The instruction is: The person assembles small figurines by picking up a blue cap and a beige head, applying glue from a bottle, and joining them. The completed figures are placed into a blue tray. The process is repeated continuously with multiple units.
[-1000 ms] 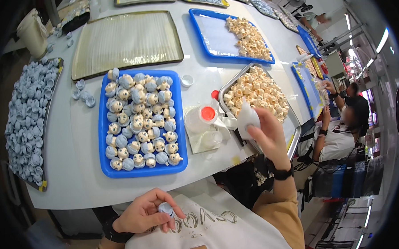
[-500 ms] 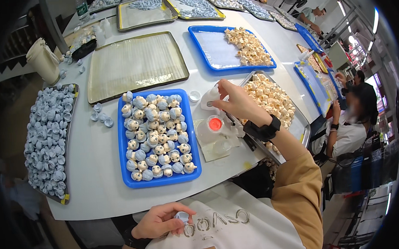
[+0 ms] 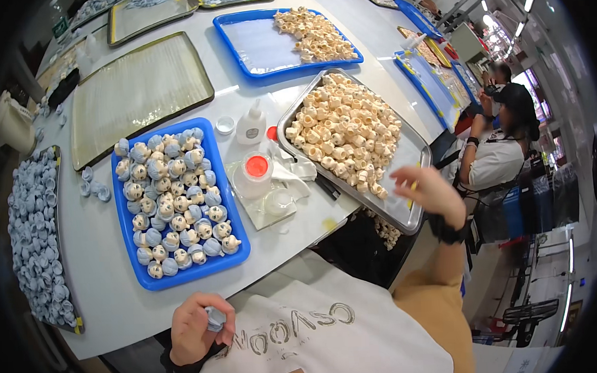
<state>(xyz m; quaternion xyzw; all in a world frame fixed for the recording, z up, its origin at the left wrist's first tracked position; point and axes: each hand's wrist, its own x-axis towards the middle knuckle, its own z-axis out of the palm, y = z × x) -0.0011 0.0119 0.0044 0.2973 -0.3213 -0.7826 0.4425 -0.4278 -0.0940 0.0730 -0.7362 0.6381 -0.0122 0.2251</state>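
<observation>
The blue cap piece (image 3: 216, 319) rests in the left hand (image 3: 199, 329), fingers curled snugly around it, presumably to steady it just off the table's (image 3: 102, 268) near edge. Over the near right end of the metal tray (image 3: 415, 159) hangs the right hand (image 3: 432, 190), fingers loosely parted and seemingly empty, its wrist bent leftward; cream pieces (image 3: 349, 127) lie heaped there, likely for easy reach.

Pale jug (image 3: 11, 126), probably a fan (image 3: 530, 312)

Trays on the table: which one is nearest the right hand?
The silver metal tray heaped with beige pieces; the right hand is at its near end, while the other trays lie farther off.
</observation>
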